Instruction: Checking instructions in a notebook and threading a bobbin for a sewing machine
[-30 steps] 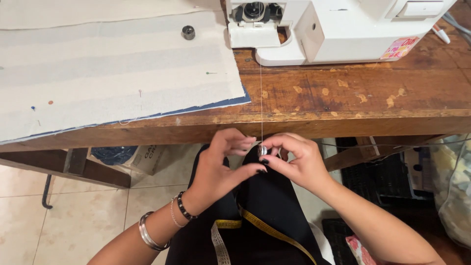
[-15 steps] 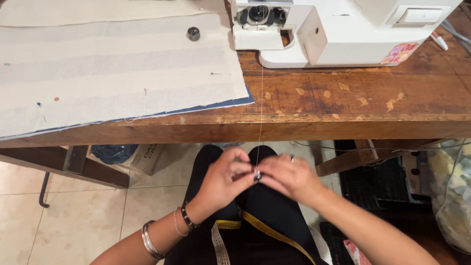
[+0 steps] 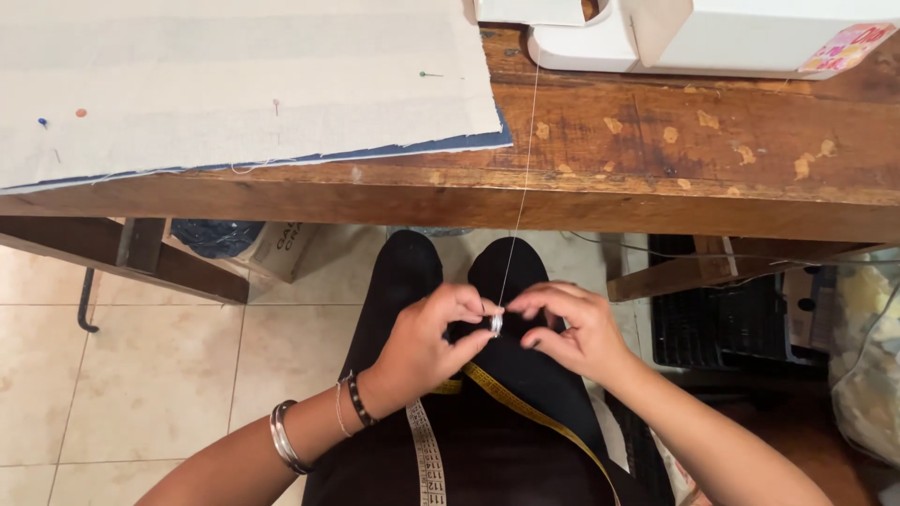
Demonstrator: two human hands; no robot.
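Note:
Over my lap, my left hand and my right hand meet around a small silver bobbin. The fingertips of both hands pinch it. A thin white thread runs taut from the bobbin up over the table edge to the white sewing machine at the top. A yellow measuring tape lies across my black-clad legs below the hands.
A worn wooden table spans the upper view. Pale fabric with several pins lies on its left half over a dark blue layer. Tiled floor is at left; a dark crate and bagged scraps sit at right.
My hands have dropped lower over my lap with the bobbin, lengthening the thread. The view tilted down, so less of the sewing machine shows.

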